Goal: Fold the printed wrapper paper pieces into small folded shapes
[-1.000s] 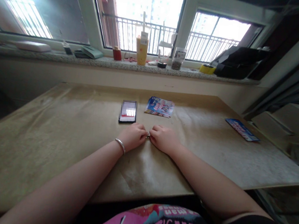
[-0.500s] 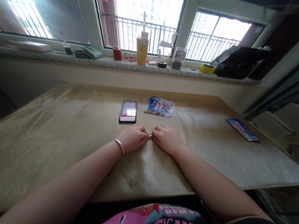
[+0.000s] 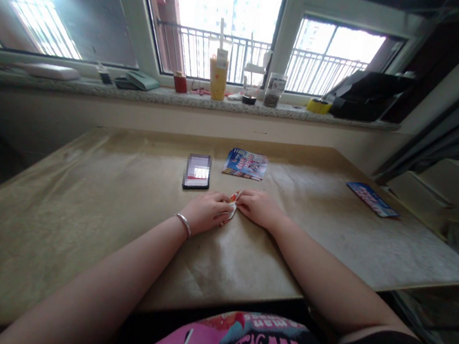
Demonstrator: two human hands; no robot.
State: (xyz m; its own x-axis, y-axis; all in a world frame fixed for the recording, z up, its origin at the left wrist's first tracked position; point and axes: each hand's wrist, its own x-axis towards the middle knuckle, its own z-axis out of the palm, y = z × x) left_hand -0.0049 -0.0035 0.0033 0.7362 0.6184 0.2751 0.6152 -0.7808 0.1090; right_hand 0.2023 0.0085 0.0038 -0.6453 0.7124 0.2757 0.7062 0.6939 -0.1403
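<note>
A small piece of folded paper (image 3: 232,210), white with red and orange print, lies between my hands on the table. My left hand (image 3: 205,212), with a silver bangle at its wrist, is closed on the paper's left side, fingers pressing it down. On the right side, the fingertips of my right hand (image 3: 259,207) pinch the paper's upper right edge. Much of the paper is hidden under the fingers. Just beyond my left hand lies a phone (image 3: 197,172) with its screen lit. A stack of blue printed leaflets (image 3: 246,164) sits beyond my right hand.
The table (image 3: 86,194) has a gold-brown cover. Another blue leaflet (image 3: 371,200) lies near its right edge. Along the windowsill stand a tall cup of yellow drink (image 3: 218,77), a red container (image 3: 180,82), a roll of yellow tape (image 3: 319,106) and a black box (image 3: 358,95).
More of the paper shows now, with its red and orange print visible between the hands. My right hand has shifted slightly up and right; my left fingers have flattened over the paper.
</note>
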